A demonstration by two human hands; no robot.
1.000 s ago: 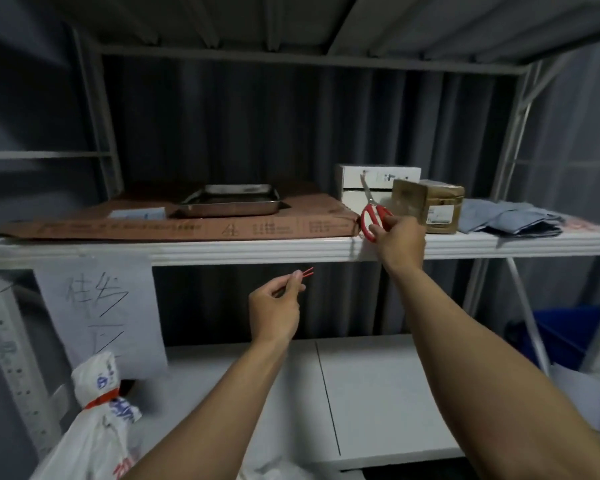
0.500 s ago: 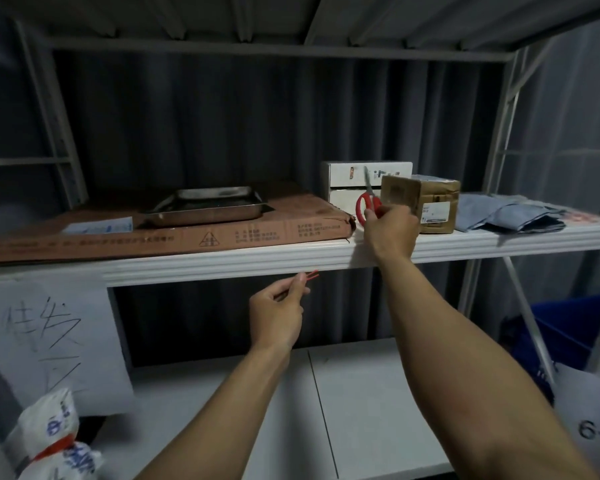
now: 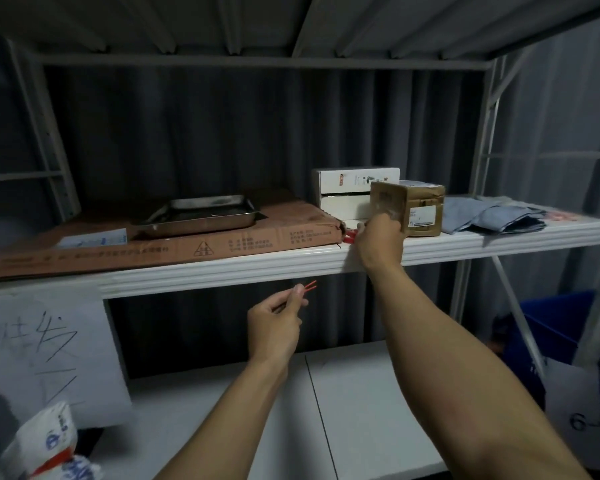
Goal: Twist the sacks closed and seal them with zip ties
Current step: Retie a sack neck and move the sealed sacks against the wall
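My left hand (image 3: 278, 323) is raised below the white shelf (image 3: 222, 268) and pinches thin red zip-tie pieces (image 3: 309, 286) between thumb and fingertips. My right hand (image 3: 378, 242) reaches onto the shelf edge and holds the red-handled scissors (image 3: 350, 236), which lie low on the shelf between the flat cardboard box and the brown box; only the red handles show. A white sack (image 3: 49, 448) with a red zip tie round its twisted neck stands at the bottom left.
On the shelf lie a long flat cardboard box (image 3: 153, 247) bearing a metal tray (image 3: 198, 216), white boxes (image 3: 347, 188), a brown taped box (image 3: 416, 209) and folded grey cloth (image 3: 492, 216). A handwritten paper (image 3: 45, 351) hangs at left. A blue bin (image 3: 561, 327) stands at right.
My right hand has lowered the scissors from upright in front of the white boxes down onto the shelf. My left hand keeps pinching the red pieces. The view shifted slightly.
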